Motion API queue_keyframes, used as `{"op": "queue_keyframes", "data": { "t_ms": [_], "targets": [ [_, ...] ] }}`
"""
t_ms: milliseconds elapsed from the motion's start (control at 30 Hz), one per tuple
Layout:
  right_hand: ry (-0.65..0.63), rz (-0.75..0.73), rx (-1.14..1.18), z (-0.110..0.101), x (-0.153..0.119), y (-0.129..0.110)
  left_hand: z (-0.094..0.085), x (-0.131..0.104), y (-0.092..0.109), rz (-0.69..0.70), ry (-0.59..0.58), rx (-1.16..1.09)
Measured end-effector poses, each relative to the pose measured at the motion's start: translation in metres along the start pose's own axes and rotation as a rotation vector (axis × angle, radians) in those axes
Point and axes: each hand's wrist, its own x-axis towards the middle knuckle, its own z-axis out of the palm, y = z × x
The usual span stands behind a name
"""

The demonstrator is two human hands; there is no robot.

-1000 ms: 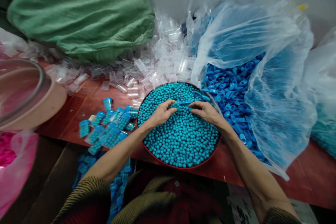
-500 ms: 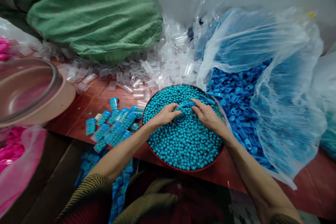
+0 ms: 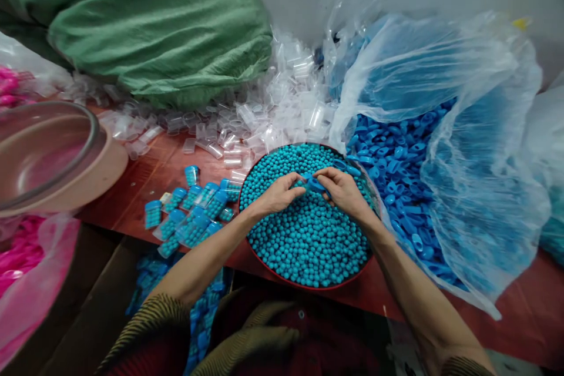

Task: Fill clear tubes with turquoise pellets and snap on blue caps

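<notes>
My left hand and my right hand meet above a round red-rimmed basin full of turquoise beads. Between their fingertips is a small blue plastic cap. Both hands pinch at it, thumbs and fingers closed; whether a clear tube is joined to it is hidden by the fingers. Loose blue caps lie on the beads at the basin's far right. Left of the basin is a cluster of clear tubes filled with beads and topped with blue caps.
Clear empty tubes are heaped behind the basin, beside a green cloth bundle. An open plastic bag spills blue caps at right. Pale tubs and a bag of pink pieces are at left. More filled tubes lie below the table edge.
My right hand has closed its fingers and moved slightly left, with the blue cap now tilted under its fingertips. My left hand has barely moved.
</notes>
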Motion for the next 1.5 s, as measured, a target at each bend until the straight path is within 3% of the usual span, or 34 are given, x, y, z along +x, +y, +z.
{"op": "queue_keyframes", "data": {
  "t_ms": [133,200,300,433,500,633,867,1100,1200,1367,1500],
  "targets": [
    [0.026,-0.310,-0.263,0.006,-0.006,-0.007,0.006,-0.001,-0.006,-0.020,-0.026,-0.140],
    [-0.042,-0.340,-0.365,0.001,-0.008,-0.004,0.006,-0.003,-0.009,-0.023,-0.035,-0.157],
    [-0.080,-0.260,-0.471,-0.009,-0.009,0.005,0.002,-0.004,-0.013,-0.030,-0.035,-0.118],
    [-0.033,-0.090,-0.258,-0.010,-0.010,0.007,0.000,-0.004,-0.013,-0.018,-0.036,-0.109],
    [-0.002,-0.081,-0.099,-0.003,-0.012,0.003,0.003,-0.004,-0.010,-0.002,-0.046,-0.154],
    [0.076,-0.195,-0.009,0.013,-0.015,-0.004,0.013,-0.006,-0.005,0.034,-0.035,-0.264],
    [0.288,-0.404,-0.160,0.023,-0.022,-0.002,0.020,-0.012,-0.003,0.013,0.048,-0.337],
    [0.136,-0.570,-0.254,0.020,-0.021,0.005,0.027,-0.015,0.001,-0.016,0.184,-0.385],
    [0.055,-0.539,-0.235,0.009,-0.020,0.005,0.026,-0.014,0.002,-0.031,0.199,-0.381],
    [-0.129,-0.278,0.043,-0.016,-0.017,0.007,0.017,-0.016,0.003,-0.010,-0.046,-0.299],
    [-0.018,-0.080,0.255,-0.010,-0.017,0.010,0.022,-0.021,0.004,0.009,-0.054,-0.280]
  ]
}}
